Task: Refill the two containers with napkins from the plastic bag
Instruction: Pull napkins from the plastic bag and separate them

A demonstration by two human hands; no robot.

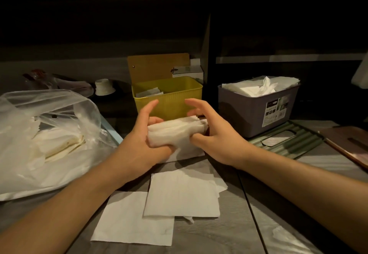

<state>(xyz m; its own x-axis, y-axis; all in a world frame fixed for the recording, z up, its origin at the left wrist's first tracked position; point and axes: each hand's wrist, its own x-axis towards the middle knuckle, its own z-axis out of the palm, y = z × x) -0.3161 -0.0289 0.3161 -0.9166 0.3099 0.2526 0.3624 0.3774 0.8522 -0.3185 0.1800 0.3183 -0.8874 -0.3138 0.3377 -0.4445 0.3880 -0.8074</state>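
A folded stack of white napkins [176, 132] is held between both hands just in front of the yellow container [169, 96]. My left hand [143, 140] grips its left end and my right hand [215, 138] grips its right end, index fingers raised. The yellow container holds only a few napkins at its back left. The purple container [256, 110] at the right is full of white napkins. The clear plastic bag [45, 134] lies at the left with more napkins inside.
Loose white napkins [171, 196] lie flat on the grey wooden table [229, 230] below my hands. A green ridged lid [286, 140] and a brown wooden lid [350, 144] lie at the right. A small white object [104, 87] stands behind the bag.
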